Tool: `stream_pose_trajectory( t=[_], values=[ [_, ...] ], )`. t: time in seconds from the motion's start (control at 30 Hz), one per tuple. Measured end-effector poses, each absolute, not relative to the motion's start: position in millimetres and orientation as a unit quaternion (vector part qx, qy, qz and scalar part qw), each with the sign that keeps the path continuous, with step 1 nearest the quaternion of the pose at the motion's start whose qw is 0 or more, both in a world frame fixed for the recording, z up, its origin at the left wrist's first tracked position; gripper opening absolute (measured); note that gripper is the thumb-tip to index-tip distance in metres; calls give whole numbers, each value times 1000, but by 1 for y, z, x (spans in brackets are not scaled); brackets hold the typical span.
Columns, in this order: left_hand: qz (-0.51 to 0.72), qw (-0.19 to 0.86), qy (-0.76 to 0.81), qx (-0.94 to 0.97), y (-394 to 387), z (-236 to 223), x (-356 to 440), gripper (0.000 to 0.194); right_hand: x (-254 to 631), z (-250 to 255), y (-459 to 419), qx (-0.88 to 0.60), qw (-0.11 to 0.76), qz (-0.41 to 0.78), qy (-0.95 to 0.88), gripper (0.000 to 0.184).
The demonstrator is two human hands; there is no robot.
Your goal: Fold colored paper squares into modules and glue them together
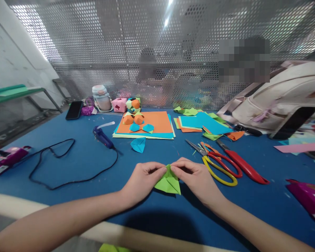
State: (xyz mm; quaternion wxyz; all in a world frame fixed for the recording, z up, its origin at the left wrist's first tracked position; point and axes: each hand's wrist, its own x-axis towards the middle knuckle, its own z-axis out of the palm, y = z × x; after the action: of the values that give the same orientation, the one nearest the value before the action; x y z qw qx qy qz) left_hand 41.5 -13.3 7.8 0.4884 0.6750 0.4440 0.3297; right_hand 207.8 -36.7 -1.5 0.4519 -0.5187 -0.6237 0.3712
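A green folded paper piece (pixel 168 183) is held just above the blue table, near its front edge. My left hand (pixel 146 178) pinches its top from the left, thumb and fingers closed. From the other side my right hand (pixel 193 175) pinches the same top, close to the left fingertips. Creases run down the paper's front, and its lower edge flares out. Beyond my hands lies a small blue folded paper piece (pixel 138 145). Scissors (pixel 217 163) with red and yellow handles rest to the right of my right hand, beside a red-handled cutter (pixel 244 164).
A blue glue gun (pixel 103 137) with a looping black cord lies left. Orange paper sheets (pixel 157 120) carry folded paper shapes (pixel 141 128). Further back are a bottle (pixel 102 98) and a phone (pixel 74 110). A pale backpack (pixel 286 94) stands right, before a perforated metal screen (pixel 168 70).
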Motion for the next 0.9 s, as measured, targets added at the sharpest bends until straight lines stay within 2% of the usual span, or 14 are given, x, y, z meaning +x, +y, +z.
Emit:
stream_pose_trajectory(
  t=[0.4, 0.63, 0.9],
  values=[
    [322, 498, 457, 663, -10, 7, 40, 21, 206, -1, -40, -514, 445, 324, -658, 19],
    [327, 537, 446, 637, -11, 10, 42, 23, 204, -2, -40, -507, 453, 277, -679, 17],
    [331, 516, 458, 644, -10, 8, 41, 23, 204, -4, -41, -493, 445, 290, -689, 18]
  ],
)
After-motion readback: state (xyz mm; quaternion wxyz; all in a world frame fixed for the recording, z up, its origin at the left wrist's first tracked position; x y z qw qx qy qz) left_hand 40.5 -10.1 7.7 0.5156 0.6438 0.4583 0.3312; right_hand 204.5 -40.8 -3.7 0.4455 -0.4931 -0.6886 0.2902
